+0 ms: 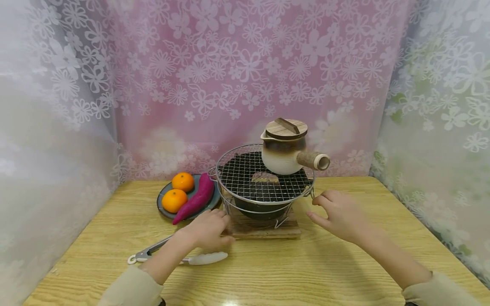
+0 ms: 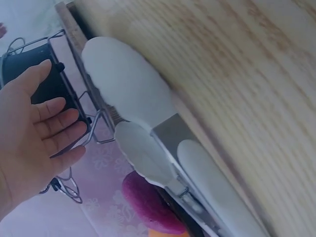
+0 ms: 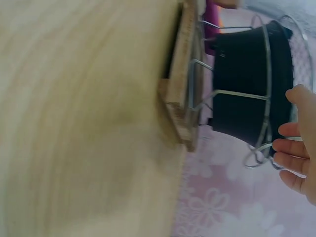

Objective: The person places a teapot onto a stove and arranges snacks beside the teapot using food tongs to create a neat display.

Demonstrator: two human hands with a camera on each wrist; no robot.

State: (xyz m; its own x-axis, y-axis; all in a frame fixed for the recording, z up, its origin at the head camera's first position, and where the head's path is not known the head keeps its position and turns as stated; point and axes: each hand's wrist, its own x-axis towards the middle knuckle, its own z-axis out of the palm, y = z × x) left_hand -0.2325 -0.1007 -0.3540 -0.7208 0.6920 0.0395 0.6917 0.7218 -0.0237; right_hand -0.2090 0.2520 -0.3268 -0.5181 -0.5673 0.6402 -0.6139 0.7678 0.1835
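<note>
A small black grill stove [image 1: 264,208] stands on a wooden base, with a round wire mesh [image 1: 245,178] over it. On the mesh's right rear part sits a lidded teapot [image 1: 283,155], cream and brown, its side handle pointing right. My left hand [image 1: 208,229] hovers at the front left of the stove, fingers loosely bent and holding nothing. Beneath that arm lie white-tipped tongs [image 2: 131,81] on the table. Beside the mesh's right edge is my right hand [image 1: 338,212], thumb and fingers spread apart with nothing between them; in the right wrist view its fingers [image 3: 294,155] overlap the wire frame.
Left of the stove, a dark plate [image 1: 163,208] carries two oranges [image 1: 175,200] and a purple sweet potato [image 1: 197,199]. The wooden base [image 1: 264,233] extends in front of the stove. Flowered curtains [image 1: 245,76] close off the table [image 1: 325,272] at the back and both sides.
</note>
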